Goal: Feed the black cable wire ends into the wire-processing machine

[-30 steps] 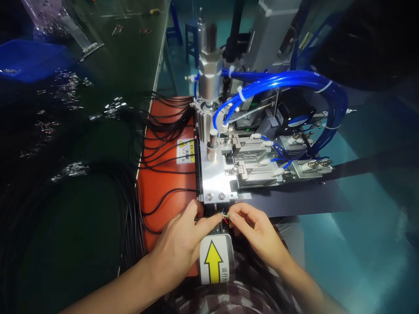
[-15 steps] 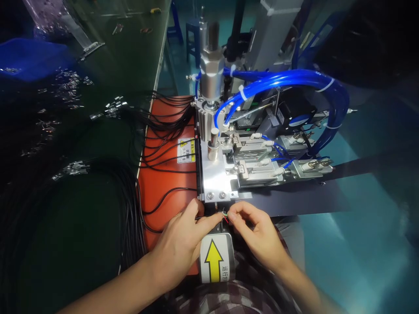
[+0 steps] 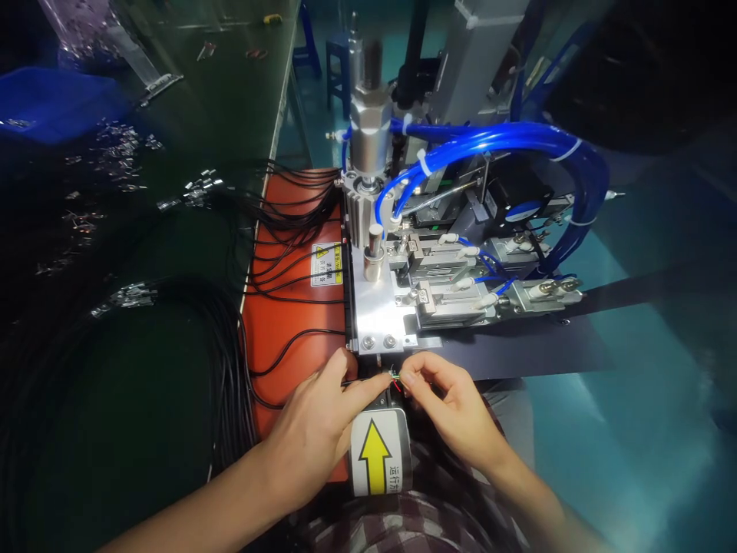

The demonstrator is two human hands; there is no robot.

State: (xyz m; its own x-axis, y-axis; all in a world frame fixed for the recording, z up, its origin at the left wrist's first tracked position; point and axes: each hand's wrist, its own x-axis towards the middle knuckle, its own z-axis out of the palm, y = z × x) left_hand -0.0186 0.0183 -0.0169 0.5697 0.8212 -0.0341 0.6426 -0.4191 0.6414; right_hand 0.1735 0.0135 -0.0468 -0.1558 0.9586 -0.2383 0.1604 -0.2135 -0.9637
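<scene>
Thin coloured wires (image 3: 394, 377), red, green and pale ones among them, fan out between my two hands at the front of the machine (image 3: 377, 319). My left hand (image 3: 319, 418) is closed, its index fingertip pressed at the base of these wires. A short piece of black cable shows between its fingers; the rest of its grip is hidden underneath. From the other side, my right hand (image 3: 452, 407) pinches the wire ends between thumb and index finger. Just below the fingertips is a white label with a yellow arrow (image 3: 376, 457).
Black cables (image 3: 296, 265) cross an orange-red surface (image 3: 299, 315) into the machine's left side. More cables with shiny metal ends (image 3: 130, 296) lie on the dark table at left, near a blue tray (image 3: 57, 104). Thick blue air tubes (image 3: 507, 140) arch above metal cylinders at right.
The view has shifted very slightly. Both hands stay at the wires, with hardly any visible movement of the fingers.
</scene>
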